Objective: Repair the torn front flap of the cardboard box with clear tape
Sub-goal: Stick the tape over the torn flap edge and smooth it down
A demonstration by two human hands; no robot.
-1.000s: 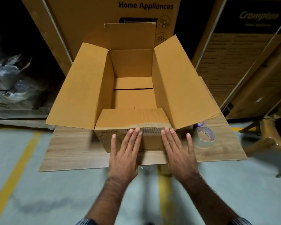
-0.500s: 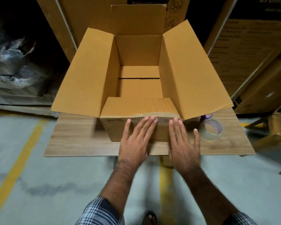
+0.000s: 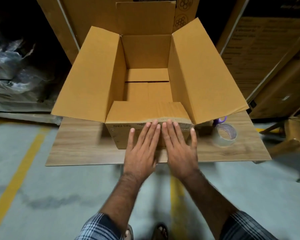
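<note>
The cardboard box (image 3: 145, 80) stands open on the wooden table (image 3: 80, 146), its mouth facing up and its long axis running away from the person, from the near edge of the table toward the big cartons behind. The two long side flaps stand up and splay outward, the far flap stands upright, and the front flap (image 3: 145, 110) is folded inward over the opening, lying nearly level.

Both hands lie flat, palms down, against the front wall of the box just under the fold of that flap. The left hand (image 3: 140, 148) and the right hand (image 3: 180, 149) are side by side, almost touching, with the fingers (image 3: 152, 129) stretched out straight and close together, and each thumb spread off to the side. They clamp on nothing; they only press on the cardboard. The fingertips reach the rough, ragged line along the fold, which is likely the tear.

The roll of clear tape (image 3: 225, 134) sits on the table to the right of the box, apart from the right hand, with a purple-handled tool (image 3: 219, 120) just behind it, possibly scissors. Neither hand holds tape. There may be a strip already over the tear, but the blur and the clearness of the tape make it hard to tell. By the look of it, the job is either at the smoothing stage or still at the lining-up stage before any tape is cut.
</note>
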